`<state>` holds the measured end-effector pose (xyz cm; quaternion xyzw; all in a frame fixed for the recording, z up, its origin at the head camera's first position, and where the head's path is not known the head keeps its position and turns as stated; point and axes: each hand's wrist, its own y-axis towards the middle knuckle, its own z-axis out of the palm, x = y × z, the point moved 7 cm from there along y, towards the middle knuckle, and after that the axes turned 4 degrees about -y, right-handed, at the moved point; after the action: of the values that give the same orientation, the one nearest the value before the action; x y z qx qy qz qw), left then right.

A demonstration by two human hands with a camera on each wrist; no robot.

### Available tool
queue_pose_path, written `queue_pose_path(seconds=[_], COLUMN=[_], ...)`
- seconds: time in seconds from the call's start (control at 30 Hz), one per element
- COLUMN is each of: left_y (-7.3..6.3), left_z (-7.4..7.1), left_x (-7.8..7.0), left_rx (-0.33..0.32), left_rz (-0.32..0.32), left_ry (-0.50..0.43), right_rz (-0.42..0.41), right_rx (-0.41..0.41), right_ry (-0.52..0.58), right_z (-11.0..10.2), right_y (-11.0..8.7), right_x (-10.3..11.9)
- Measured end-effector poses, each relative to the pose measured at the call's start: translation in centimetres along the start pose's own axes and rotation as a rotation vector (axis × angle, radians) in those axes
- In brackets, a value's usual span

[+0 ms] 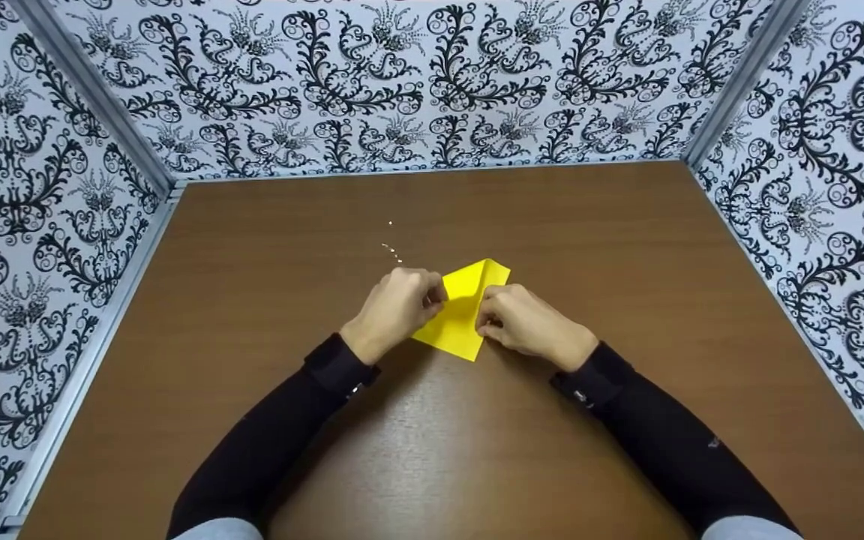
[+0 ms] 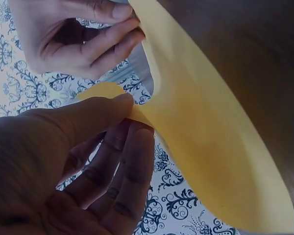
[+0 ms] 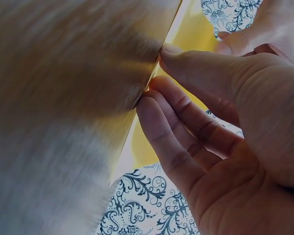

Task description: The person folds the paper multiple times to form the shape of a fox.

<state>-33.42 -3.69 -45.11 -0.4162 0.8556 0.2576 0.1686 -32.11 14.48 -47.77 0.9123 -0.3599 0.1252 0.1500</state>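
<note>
Between the two hands is a yellow sheet of paper (image 1: 456, 331), its far right part bent up into a fold. The left hand (image 1: 398, 304) pinches the paper at its left side. In the left wrist view, its thumb lies on top and the fingers underneath, while the yellow paper (image 2: 201, 132) curves away to the right. On the opposite side, the right hand (image 1: 528, 321) holds the right edge between thumb and fingertips. That edge is close over the table in the right wrist view, with the yellow paper (image 3: 144, 144) showing behind the fingers.
The brown wooden table (image 1: 289, 217) is enclosed on three sides by patterned black-and-white walls (image 1: 432, 90) with grey metal corner posts (image 1: 94, 90). A few tiny bright specks (image 1: 392, 250) show on the table beyond the left hand.
</note>
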Motion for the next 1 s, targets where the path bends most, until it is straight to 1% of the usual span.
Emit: queue_pose_path(seconds=[0.13,0.3,0.43,0.67,0.83,1.0], left_y=[-0.2,-0.6,-0.7,-1.2,-1.4,-1.4], left_z=[0.6,1.5,2.0,2.5,2.9,2.8], left_x=[-0.2,-0.5,-0.8,-1.1,-1.0,-1.0], left_rx=[0.024,0.065,0.081,0.097,0.115,0.101], left_rz=[-0.004,-0.002,0.002,-0.010,-0.009,0.005], left_ry=[0.015,0.068,0.097,0.106,0.122,0.159], right_rz=[0.001,0.004,0.009,-0.010,-0.017,-0.010], right_rx=[-0.004,-0.004,-0.003,-0.017,-0.023,-0.012], right_ry=[-0.018,-0.030,-0.037,-0.051,-0.075,-0.079], right_z=[0.1,0.1,-0.1,0.0,0.0,0.0], right_y=[0.0,0.0,-0.1,-0.3,-0.3,-0.3], right_x=[0.1,0.2,0.3,0.4,0.5,0.5])
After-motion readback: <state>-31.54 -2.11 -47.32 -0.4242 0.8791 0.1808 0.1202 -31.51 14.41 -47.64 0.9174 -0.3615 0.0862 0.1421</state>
